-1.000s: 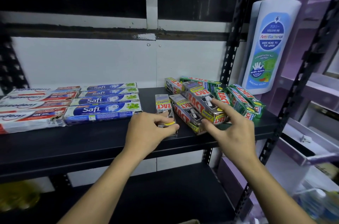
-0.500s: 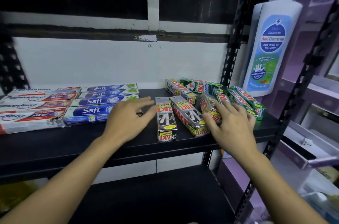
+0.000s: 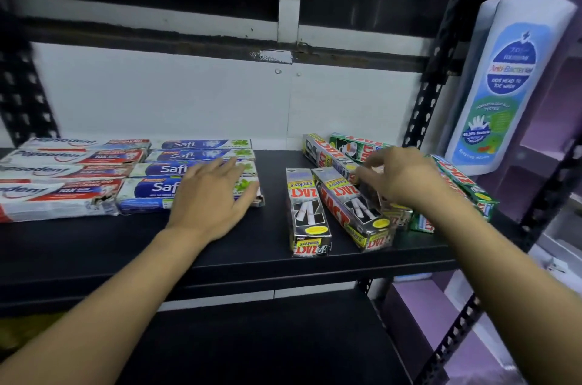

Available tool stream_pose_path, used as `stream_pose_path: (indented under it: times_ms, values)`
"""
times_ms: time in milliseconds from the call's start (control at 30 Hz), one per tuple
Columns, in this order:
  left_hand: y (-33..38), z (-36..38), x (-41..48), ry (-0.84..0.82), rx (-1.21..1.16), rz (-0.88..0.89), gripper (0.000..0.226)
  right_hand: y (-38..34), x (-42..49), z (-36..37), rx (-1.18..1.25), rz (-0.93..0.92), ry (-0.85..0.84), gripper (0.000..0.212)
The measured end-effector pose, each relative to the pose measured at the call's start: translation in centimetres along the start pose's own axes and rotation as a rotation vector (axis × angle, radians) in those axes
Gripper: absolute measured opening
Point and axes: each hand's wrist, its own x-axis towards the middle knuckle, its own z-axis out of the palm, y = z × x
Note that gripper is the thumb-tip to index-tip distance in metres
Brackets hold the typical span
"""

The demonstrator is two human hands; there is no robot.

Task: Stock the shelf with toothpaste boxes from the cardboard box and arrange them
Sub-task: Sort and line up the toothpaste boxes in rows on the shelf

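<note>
Blue Safi boxes (image 3: 179,155) under flat, spread left hand (image 3: 208,199); right hand (image 3: 409,179) over Zact boxes (image 3: 307,213), grip unclear.

I record one black shelf (image 3: 94,246). At its left end Pepsodent boxes (image 3: 63,183) lie flat in rows, with Safi boxes (image 3: 151,192) just beside them. Further right, black Zact boxes (image 3: 307,217) lie askew and touching. Green Zact boxes (image 3: 466,186) crowd the right end.
</note>
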Motion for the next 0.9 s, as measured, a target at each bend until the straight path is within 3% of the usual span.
stream_pose_path:
  times_ms: [133, 300, 467, 567, 900]
  values:
    - [-0.3, 0.4, 0.0, 0.009, -0.023, -0.015, 0.073, -1.6, 5.0, 0.6, 0.292, -0.135, -0.039, 0.026]
    - [-0.3, 0.5, 0.1, 0.045, -0.056, -0.024, 0.065, -2.7, 10.4, 2.7, 0.292, -0.144, -0.142, 0.037]
    - [-0.4, 0.7, 0.2, 0.055, -0.05, -0.027, 0.06, -3.4, 13.7, 4.9, 0.187, -0.106, -0.172, 0.065]
    - [-0.5, 0.8, 0.3, 0.055, -0.04, -0.028, 0.058, -3.5, 14.7, 5.8, 0.223, -0.13, -0.175, 0.064]
    - [-0.6, 0.9, 0.3, 0.073, -0.061, -0.029, 0.06, -4.9, 15.6, 2.2, 0.395, -0.229, 0.213, 0.083]
